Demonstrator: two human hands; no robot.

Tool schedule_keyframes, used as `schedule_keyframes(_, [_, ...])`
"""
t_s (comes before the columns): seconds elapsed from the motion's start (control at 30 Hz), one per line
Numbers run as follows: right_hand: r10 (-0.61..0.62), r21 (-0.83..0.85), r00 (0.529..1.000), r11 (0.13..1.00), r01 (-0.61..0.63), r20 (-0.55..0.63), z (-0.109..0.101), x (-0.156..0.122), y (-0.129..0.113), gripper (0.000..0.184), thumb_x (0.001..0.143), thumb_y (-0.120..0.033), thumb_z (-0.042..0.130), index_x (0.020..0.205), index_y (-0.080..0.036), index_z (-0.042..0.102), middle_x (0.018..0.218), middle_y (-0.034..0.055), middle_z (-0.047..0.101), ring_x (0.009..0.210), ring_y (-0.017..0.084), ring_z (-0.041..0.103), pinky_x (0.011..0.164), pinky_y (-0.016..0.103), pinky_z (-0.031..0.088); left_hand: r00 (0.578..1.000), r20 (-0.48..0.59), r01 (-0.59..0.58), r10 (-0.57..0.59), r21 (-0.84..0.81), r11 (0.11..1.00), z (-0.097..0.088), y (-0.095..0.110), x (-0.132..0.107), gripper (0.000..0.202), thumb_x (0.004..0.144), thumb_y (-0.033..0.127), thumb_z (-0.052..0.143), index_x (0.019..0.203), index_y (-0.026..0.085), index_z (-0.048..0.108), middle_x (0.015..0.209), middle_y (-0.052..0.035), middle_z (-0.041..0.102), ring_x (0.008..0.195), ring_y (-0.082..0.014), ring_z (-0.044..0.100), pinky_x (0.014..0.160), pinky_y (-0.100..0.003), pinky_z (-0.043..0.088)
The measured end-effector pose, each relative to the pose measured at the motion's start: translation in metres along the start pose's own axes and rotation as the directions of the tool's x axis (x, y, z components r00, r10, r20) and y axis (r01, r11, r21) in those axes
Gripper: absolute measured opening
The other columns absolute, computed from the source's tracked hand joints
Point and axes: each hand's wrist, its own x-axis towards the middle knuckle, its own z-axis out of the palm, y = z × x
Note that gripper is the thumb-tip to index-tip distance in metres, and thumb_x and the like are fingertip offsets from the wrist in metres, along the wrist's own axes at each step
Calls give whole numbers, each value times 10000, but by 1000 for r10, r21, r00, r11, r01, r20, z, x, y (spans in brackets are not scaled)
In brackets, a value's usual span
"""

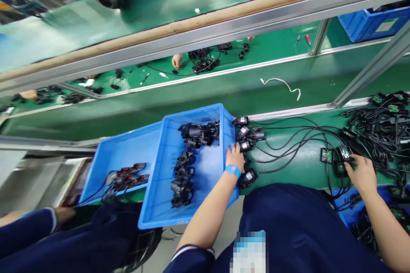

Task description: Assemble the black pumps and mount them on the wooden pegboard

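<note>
My left hand (235, 157), with a blue wristband (232, 171), rests at the right wall of a blue bin (209, 166), its fingers curled over small black pumps (248, 140) lined up on the green bench. Whether it grips one is hidden. My right hand (361, 169) reaches right and pinches a black plug adapter with a coloured label (346, 153). Black cables (297, 145) run between the pumps and the adapters. Several black pumps (192, 149) lie inside the bin.
A second blue bin (124, 153) on the left holds more parts; a neighbour's sleeve (28, 226) is below it. A tangled pile of cables and adapters (384, 123) lies at the right. Across the conveyor (192, 94), another person's hand (176, 60) works among cables. A blue crate (371, 23) stands far right.
</note>
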Motion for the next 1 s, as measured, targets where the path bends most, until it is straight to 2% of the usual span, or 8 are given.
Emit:
schedule_keyframes(0.07, [-42, -40, 998, 998, 40, -49, 0, 0, -4, 363, 857, -452, 482, 1037, -183, 645, 1010, 133, 600, 1030, 318, 563, 893, 461, 453, 999, -40, -18, 20, 48, 999, 5, 2, -2, 684, 580, 466, 884, 1161, 144, 717, 1649, -192, 219, 1499, -445, 201, 1180, -566, 242])
schedule_keyframes(0.17, [-84, -85, 994, 993, 77, -77, 2, 0, -11, 404, 879, -532, 499, 997, -178, 653, 1057, 148, 593, 1073, 335, 538, 949, 498, 420, 984, -109, -130, 138, 78, 988, 5, 8, -3, 532, 622, 421, 847, 1086, 176, 757, 1672, -127, 183, 1533, -417, 105, 1216, -571, 148])
schedule_keyframes(0.27, [-73, -99, 996, 993, 68, -56, 7, 0, -19, 518, 825, -638, 559, 1032, -174, 664, 1161, 169, 553, 1055, 343, 523, 907, 500, 443, 978, -102, -178, 183, 61, 982, 0, 15, 5, 544, 630, 450, 829, 1098, 182, 756, 1650, -142, 247, 1515, -388, 188, 1219, -537, 160])
schedule_keyframes(0.47, [-27, 16, 994, 999, 29, -107, 8, 4, -20, 294, 786, -475, 582, 846, -195, 647, 1111, 136, 555, 1036, 310, 526, 908, 482, 455, 995, -29, -94, 93, -42, 995, -8, 18, 29, 756, 550, 564, 852, 1169, 147, 737, 1585, -219, 326, 1375, -447, 359, 1154, -541, 234])
schedule_keyframes(0.63, [-9, 45, 939, 999, 26, -343, -13, 0, -10, 232, 779, -415, 616, 841, -191, 625, 1164, 143, 582, 1126, 332, 543, 1008, 514, 423, 998, -14, -59, 58, -74, 996, -6, 11, 30, 669, 572, 539, 850, 1122, 172, 751, 1574, -195, 329, 1310, -400, 416, 1126, -502, 275])
schedule_keyframes(0.77, [58, 93, 866, 996, -13, -497, -37, -2, -1, 198, 738, -383, 656, 811, -208, 602, 1176, 146, 589, 1089, 338, 589, 943, 488, 486, 1000, -13, -15, 13, -112, 994, -3, 11, 26, 672, 594, 547, 834, 1134, 158, 746, 1585, -201, 289, 1346, -404, 379, 1108, -498, 317])
schedule_keyframes(0.87, [55, 89, 833, 996, -7, -550, -48, 6, 1, 208, 719, -387, 679, 791, -217, 585, 1167, 154, 604, 1078, 340, 608, 896, 466, 507, 1000, 10, -6, 7, -112, 994, -5, 12, 25, 703, 601, 580, 825, 1157, 157, 740, 1589, -205, 278, 1371, -414, 351, 1115, -515, 314])
schedule_keyframes(1.0, [-3, 80, 844, 995, 54, -537, -50, 26, -13, 229, 745, -413, 680, 784, -213, 575, 1154, 153, 654, 1119, 333, 605, 913, 450, 494, 999, 13, -33, 35, -166, 986, -11, 9, 26, 794, 674, 786, 657, 1165, 169, 744, 1573, -213, 304, 1355, -416, 372, 1111, -529, 323])
